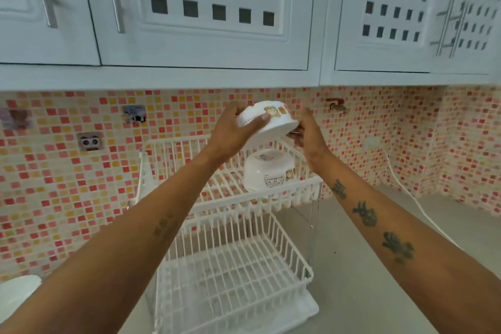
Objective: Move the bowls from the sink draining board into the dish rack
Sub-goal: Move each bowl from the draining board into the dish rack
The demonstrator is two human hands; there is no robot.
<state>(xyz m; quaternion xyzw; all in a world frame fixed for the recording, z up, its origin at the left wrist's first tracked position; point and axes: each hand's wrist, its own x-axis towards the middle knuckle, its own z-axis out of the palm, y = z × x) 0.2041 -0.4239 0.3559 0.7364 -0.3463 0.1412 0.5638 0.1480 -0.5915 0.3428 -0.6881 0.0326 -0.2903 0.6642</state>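
Held bowl (267, 122): white, with a small cartoon print in brown, orange and green on its side. Bowl on the rack's upper tier (268, 172): white, with a similar brown figure and dark lettering. Dish rack (235, 260): white wire throughout. Wall tiles (67, 184): mosaic of cream, pink, red and orange squares. Cupboard doors (206, 8): white, with a grid of dark square openings. Worktop (379, 293): plain grey.
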